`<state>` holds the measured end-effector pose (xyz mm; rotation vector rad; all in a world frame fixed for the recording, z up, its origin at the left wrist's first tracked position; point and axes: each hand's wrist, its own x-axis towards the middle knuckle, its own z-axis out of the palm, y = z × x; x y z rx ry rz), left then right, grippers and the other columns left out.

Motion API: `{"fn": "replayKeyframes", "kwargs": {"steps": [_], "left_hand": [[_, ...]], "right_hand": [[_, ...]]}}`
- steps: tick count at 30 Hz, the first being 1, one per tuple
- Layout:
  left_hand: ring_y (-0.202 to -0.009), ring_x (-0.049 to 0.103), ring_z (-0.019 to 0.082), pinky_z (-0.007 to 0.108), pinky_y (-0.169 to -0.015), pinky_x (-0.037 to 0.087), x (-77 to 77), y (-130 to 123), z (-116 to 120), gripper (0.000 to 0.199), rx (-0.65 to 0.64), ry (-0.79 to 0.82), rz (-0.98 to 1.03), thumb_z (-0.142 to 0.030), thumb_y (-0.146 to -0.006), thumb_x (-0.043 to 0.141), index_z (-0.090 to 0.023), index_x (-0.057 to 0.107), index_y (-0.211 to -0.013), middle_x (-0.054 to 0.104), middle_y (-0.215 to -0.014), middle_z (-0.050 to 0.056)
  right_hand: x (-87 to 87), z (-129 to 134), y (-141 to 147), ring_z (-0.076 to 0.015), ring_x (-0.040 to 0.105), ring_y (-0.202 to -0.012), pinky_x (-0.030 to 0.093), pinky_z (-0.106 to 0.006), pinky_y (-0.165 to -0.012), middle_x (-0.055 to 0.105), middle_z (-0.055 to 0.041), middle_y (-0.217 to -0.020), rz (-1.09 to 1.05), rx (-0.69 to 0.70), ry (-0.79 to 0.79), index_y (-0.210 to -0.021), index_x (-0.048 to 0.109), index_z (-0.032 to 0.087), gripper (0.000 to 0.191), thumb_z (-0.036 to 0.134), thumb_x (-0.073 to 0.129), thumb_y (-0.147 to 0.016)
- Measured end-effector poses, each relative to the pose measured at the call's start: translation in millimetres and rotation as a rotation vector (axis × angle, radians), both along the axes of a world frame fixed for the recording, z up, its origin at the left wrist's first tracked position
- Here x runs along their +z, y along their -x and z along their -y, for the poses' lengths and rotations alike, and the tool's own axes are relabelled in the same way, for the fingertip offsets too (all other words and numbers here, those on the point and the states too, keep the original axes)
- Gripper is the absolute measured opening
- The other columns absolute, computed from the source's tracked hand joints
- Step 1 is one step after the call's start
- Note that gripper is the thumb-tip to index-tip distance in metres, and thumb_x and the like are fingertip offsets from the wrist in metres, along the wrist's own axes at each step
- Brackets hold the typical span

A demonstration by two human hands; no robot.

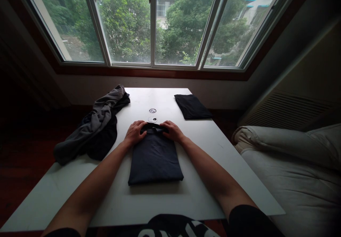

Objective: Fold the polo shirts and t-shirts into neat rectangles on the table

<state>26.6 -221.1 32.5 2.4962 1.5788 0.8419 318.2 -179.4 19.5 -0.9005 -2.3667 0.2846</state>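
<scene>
A dark navy garment (pixel 156 159), folded into a neat rectangle, lies flat on the white table (pixel 202 194) in front of me. Its collar or opening is at the far edge. My left hand (pixel 135 132) grips the far left corner, thumb bent over the cloth. At the far right corner my right hand (pixel 172 130) holds the same edge, its fingers curled around the fabric.
Loose grey and black clothes (pixel 93 127) are heaped over the table's left edge. A folded black garment (pixel 191 106) lies at the back right. Two round cable holes (pixel 152 119) sit beyond my hands. A pale sofa (pixel 290 162) stands on the right, and windows are ahead.
</scene>
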Motion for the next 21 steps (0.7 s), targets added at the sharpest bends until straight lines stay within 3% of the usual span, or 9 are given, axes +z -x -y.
{"fn": "replayKeyframes", "kwargs": {"steps": [6, 14, 18, 21], "left_hand": [[-0.133, 0.048, 0.031, 0.047, -0.114, 0.041, -5.3, 1.4, -2.4, 0.07, -0.005, 0.028, -0.04, -0.03, -0.082, 0.07, -0.025, 0.048, -0.149, 0.052, -0.147, 0.009], [-0.119, 0.053, 0.028, 0.045, -0.106, 0.046, -6.2, 5.8, -6.3, 0.045, 0.011, 0.013, -0.08, -0.015, -0.085, 0.06, -0.028, 0.068, -0.126, 0.06, -0.126, 0.008], [-0.124, 0.051, 0.029, 0.047, -0.109, 0.044, -5.8, 5.4, -6.3, 0.034, -0.046, -0.013, -0.072, -0.011, -0.083, 0.059, -0.028, 0.073, -0.109, 0.059, -0.132, 0.006], [-0.122, 0.052, 0.029, 0.047, -0.109, 0.044, -5.4, 4.6, -6.0, 0.031, -0.069, -0.001, -0.067, -0.013, -0.084, 0.059, -0.028, 0.072, -0.108, 0.065, -0.125, 0.005]], "right_hand": [[-1.9, -2.1, 0.3, -0.0248, 0.059, -0.112, 0.048, -0.038, -0.1, 0.066, -0.0075, -0.117, 0.105, -0.046, -0.011, -0.127, 0.067, 0.026, 0.045, 0.019, 0.075, -0.083], [-2.2, -2.7, 0.6, -0.0269, 0.056, -0.113, 0.048, -0.039, -0.098, 0.065, -0.0094, -0.116, 0.198, -0.193, -0.017, -0.118, 0.07, 0.022, 0.037, 0.023, 0.077, -0.082], [-4.5, -4.3, -1.1, -0.0267, 0.054, -0.113, 0.049, -0.039, -0.098, 0.063, -0.0091, -0.118, 0.197, -0.177, -0.04, -0.113, 0.072, 0.023, 0.031, 0.023, 0.078, -0.082], [-4.1, -4.0, -1.6, -0.026, 0.055, -0.113, 0.049, -0.038, -0.098, 0.062, -0.0088, -0.12, 0.161, -0.127, -0.068, -0.112, 0.072, 0.024, 0.032, 0.02, 0.078, -0.081]]}}
